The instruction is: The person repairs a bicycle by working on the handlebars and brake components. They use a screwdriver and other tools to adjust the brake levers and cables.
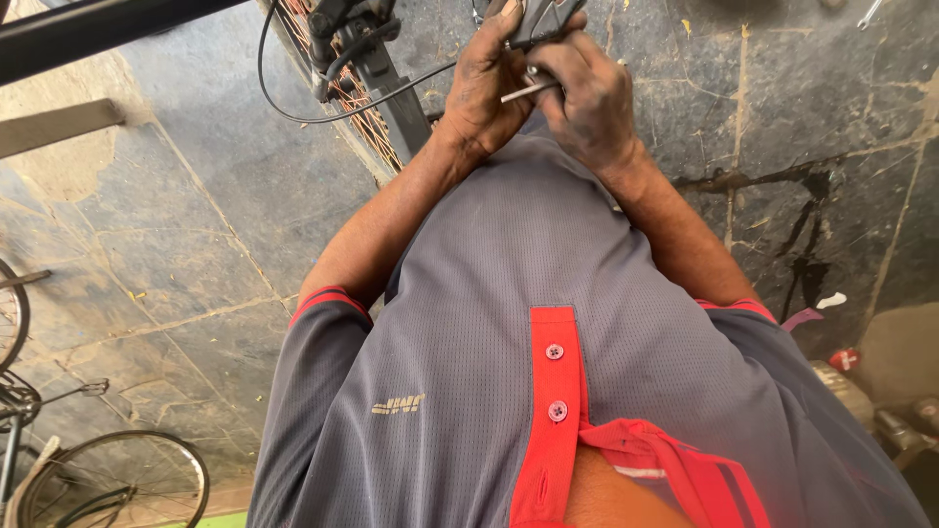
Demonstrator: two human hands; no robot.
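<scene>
Looking straight down my grey shirt with its red placket, I see both arms reaching forward. My left hand (pixel 486 83) is closed around a dark bicycle brake lever (pixel 536 20) at the top edge. My right hand (pixel 587 98), dark with grease, pinches a thin silver cable end (pixel 526 92) between its fingers, right against the left hand. A black brake cable (pixel 293 115) loops away from the lever toward the bicycle's black fork (pixel 396 93) and its rusty spoked wheel (pixel 357 112).
The floor is cracked dark stone slabs (pixel 196 244). Another bicycle wheel (pixel 117 479) lies at the bottom left, with more bicycle parts on the left edge. A black frame tube (pixel 88 29) crosses the top left. Small cans and clutter (pixel 861 391) sit at the right.
</scene>
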